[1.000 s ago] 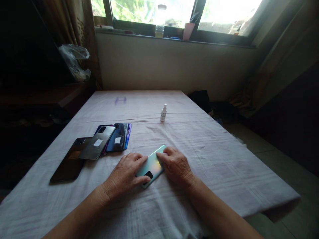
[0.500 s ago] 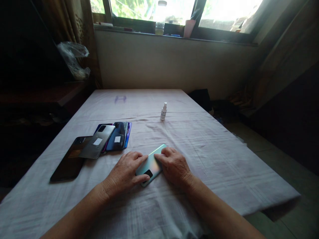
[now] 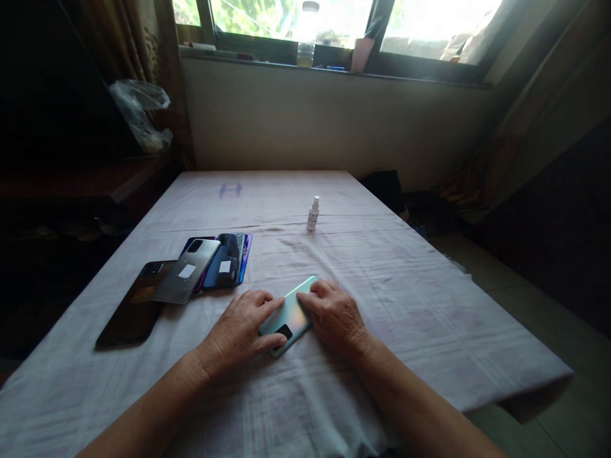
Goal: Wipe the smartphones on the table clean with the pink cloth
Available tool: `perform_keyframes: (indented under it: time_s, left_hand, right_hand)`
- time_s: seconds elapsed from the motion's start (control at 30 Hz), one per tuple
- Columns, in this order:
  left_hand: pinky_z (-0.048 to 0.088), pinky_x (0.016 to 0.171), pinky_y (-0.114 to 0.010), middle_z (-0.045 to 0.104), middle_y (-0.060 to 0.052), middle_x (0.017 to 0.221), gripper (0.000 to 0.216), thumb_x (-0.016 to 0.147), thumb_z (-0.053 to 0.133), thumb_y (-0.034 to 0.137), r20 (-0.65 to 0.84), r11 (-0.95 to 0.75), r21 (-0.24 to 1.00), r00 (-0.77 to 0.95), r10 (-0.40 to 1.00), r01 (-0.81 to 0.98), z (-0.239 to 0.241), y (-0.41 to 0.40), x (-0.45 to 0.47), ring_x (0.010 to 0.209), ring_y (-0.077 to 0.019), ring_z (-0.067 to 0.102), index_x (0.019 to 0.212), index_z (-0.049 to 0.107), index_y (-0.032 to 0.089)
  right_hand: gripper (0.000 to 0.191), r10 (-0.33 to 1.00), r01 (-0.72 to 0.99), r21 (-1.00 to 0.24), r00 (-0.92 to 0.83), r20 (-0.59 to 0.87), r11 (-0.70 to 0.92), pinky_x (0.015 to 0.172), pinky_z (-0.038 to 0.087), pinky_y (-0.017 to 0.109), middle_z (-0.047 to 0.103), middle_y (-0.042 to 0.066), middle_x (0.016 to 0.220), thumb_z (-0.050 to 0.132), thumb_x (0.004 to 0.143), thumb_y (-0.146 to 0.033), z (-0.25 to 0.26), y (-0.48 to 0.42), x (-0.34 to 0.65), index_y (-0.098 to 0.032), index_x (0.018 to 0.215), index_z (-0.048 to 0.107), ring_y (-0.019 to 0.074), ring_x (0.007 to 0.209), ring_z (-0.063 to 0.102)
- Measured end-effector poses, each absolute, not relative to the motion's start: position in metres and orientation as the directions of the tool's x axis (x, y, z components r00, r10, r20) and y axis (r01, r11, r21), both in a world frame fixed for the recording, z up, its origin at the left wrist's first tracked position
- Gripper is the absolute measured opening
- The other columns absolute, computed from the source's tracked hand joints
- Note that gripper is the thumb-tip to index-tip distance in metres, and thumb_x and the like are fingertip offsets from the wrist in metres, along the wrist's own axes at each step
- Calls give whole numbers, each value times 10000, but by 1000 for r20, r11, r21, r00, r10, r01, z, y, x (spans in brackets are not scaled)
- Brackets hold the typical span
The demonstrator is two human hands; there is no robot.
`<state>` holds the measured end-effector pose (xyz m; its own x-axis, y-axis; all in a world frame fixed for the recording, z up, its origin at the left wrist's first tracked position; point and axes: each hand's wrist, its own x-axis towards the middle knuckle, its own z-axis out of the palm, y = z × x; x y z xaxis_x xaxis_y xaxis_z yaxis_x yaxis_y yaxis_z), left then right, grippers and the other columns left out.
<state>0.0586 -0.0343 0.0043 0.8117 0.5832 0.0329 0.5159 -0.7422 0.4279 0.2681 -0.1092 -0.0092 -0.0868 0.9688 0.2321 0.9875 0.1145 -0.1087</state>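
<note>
A pale mint-green phone lies back side up on the white tablecloth, tilted so its dark camera patch points toward me. My left hand grips its left edge at the camera end, thumb beside the camera and index finger on the upper edge. On the far right side, my right hand holds the phone with its fingers curled and a fingertip pressing on the shiny back. The undersides of both hands are hidden.
To the left lie a dark phone, a silver phone back with a white label overlapping it, and a blue phone on purple ones. A small white spray bottle stands farther back. The table's right edge drops to the floor.
</note>
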Motion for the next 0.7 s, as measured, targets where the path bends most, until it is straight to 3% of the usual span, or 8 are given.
perform_keyframes:
  time_s: [0.3,0.57,0.7]
  left_hand:
    - [427,999,-437,620,-90,1204,483,764,775,344,35,-756,399,816,578,518,5,-35,59,1121,-292,564,1223,660,251]
    - [384,1074,-483,639,-80,1265,520,769,783,385,103,-805,345,833,543,482,-3,-34,57,1231,-322,524,1250,640,247]
    - [332,1107,-541,675,-56,1221,527,763,791,404,131,-824,313,838,530,473,-4,-33,57,1288,-349,484,1247,639,259]
  right_hand:
    - [285,961,988,-149,81,263,-43,778,387,261,644,58,973,548,888,-127,-13,-105,292,-271,1048,734,191,900,548]
    - [267,956,983,-129,-88,279,128,773,394,265,643,62,953,545,900,-148,-14,-109,273,-254,1064,726,193,879,544]
    - [272,962,989,-138,-14,273,53,777,394,263,649,61,970,556,892,-136,-13,-105,284,-263,1057,730,193,892,550]
